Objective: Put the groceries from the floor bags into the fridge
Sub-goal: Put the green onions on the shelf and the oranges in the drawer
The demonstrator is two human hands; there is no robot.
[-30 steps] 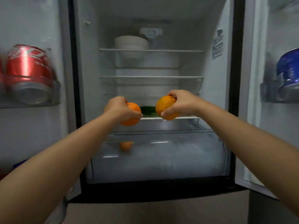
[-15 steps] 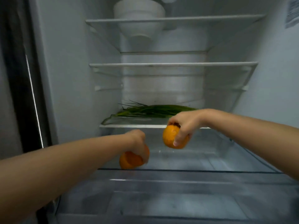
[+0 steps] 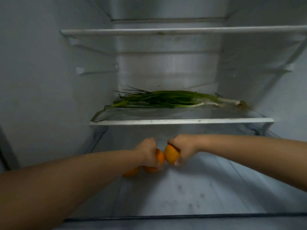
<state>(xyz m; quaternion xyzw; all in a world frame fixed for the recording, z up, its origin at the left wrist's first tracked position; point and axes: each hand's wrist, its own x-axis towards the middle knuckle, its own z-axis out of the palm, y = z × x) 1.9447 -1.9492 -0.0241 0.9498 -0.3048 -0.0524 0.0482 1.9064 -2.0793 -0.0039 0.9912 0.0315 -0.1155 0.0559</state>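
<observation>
Both my arms reach into the open fridge, low in the clear bottom drawer [image 3: 232, 180]. My left hand [image 3: 147, 151] grips an orange [image 3: 159, 157] from above. My right hand [image 3: 183, 146] grips a second orange [image 3: 171, 154], fingers curled over its top. The two oranges almost touch each other. A third orange [image 3: 132, 172] lies on the drawer floor just below my left wrist, partly hidden by my arm.
A bunch of green onions [image 3: 166, 100] lies on the glass shelf [image 3: 182, 121] right above the drawer. Another shelf [image 3: 166, 31] runs higher up. The drawer's front edge [image 3: 182, 216] crosses the bottom of the view; fridge walls close in left and right.
Both hands have gone lower and deeper into the drawer with their oranges, and have come closer together. The view has moved nearer to the fridge interior.
</observation>
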